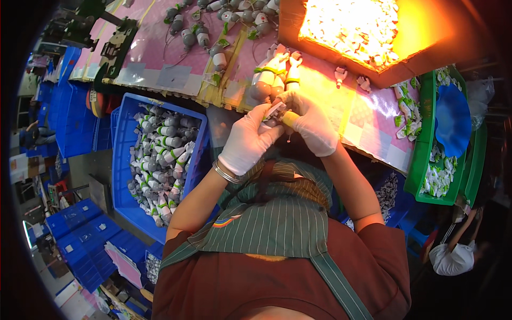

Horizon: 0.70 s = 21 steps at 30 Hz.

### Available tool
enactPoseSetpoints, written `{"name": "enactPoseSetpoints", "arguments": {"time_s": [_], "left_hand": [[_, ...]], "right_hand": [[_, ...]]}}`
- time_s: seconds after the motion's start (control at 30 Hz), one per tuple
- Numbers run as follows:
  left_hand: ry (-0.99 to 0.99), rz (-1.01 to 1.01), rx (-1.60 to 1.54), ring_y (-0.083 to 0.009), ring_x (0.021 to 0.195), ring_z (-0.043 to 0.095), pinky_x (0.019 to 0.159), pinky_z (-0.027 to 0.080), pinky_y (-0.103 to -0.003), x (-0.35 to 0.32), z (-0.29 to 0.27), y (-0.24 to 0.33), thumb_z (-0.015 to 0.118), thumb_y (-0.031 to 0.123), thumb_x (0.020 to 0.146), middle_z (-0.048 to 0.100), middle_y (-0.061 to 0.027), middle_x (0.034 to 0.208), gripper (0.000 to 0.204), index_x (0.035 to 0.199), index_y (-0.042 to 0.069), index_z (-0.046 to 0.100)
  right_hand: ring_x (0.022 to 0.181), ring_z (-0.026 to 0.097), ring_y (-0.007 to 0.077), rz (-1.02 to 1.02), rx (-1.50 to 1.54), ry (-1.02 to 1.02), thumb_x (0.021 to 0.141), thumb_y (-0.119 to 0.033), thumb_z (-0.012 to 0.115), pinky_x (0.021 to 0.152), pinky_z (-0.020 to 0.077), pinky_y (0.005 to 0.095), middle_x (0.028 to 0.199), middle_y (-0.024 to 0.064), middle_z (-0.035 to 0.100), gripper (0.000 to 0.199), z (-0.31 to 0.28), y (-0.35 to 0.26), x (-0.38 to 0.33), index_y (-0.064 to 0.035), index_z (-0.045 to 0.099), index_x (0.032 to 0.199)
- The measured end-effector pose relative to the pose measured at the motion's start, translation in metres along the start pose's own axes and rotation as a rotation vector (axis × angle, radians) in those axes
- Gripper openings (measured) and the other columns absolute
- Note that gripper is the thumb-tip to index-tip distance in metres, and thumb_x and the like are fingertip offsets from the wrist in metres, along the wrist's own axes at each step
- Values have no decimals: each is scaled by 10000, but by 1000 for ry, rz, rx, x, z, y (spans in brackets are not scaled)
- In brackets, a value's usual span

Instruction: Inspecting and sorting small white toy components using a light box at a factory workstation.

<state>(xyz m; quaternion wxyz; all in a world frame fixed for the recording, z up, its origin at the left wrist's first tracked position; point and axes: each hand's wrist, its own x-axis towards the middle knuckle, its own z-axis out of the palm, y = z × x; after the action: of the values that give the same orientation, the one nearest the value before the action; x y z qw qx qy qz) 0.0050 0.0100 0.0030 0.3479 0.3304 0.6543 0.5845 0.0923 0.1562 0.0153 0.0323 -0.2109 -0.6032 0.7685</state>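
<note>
My left hand [243, 143], in a white glove, is closed with its fingertips on a small white-and-grey plastic figure part [273, 113]. From the other side my right hand [317, 129], also gloved and with a yellow cover on one finger, grips the same part. My fingers hide much of it, so its full shape cannot be made out. Just beyond my hands, several white-and-grey figures with green bands [266, 80] lie close together at the table's edge. Two small white pieces [340, 76] rest to the right of them.
A brightly lit cardboard box [368, 72] of small white parts stands at the far right of the pink-topped table [162, 50]. More grey-and-white figures [234, 13] lie at the back. Left is a blue crate [121, 160] full of figures; right, a green crate [426, 114] with a blue dish [453, 120].
</note>
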Motion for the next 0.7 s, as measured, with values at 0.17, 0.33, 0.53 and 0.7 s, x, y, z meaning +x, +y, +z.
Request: {"name": "enactPoseSetpoints", "arguments": {"time_s": [0.17,0.33,0.53,0.7], "left_hand": [[-71,-304,-271,-69,584,543,532,447,-216,-4,-1,17,678,156,849,582,-11,733,354,1151,57,523],[-41,-385,-447,-124,568,575,525,470,-245,2,2,23,670,204,869,592,-45,716,332,1100,45,493],[-34,-389,-527,-146,583,596,536,485,-268,2,10,23,674,221,863,600,-65,739,357,1079,8,485],[-41,-370,-486,-141,596,597,539,489,-268,4,8,16,661,190,865,594,-64,741,343,1093,6,484]], "right_hand": [[848,587,100,-104,-259,129,877,-171,655,696,478,227,967,20,612,227,-33,-1,0,-35,598,1050],[855,642,268,26,-1095,784,836,-344,639,741,497,374,925,136,668,294,-108,-9,31,-67,660,931],[762,615,275,-258,-1179,687,792,-109,676,698,495,361,836,121,623,142,-109,35,54,-20,590,864],[744,583,139,-237,130,154,856,-118,661,627,487,256,903,56,596,246,-66,12,15,-11,535,1037]]}}
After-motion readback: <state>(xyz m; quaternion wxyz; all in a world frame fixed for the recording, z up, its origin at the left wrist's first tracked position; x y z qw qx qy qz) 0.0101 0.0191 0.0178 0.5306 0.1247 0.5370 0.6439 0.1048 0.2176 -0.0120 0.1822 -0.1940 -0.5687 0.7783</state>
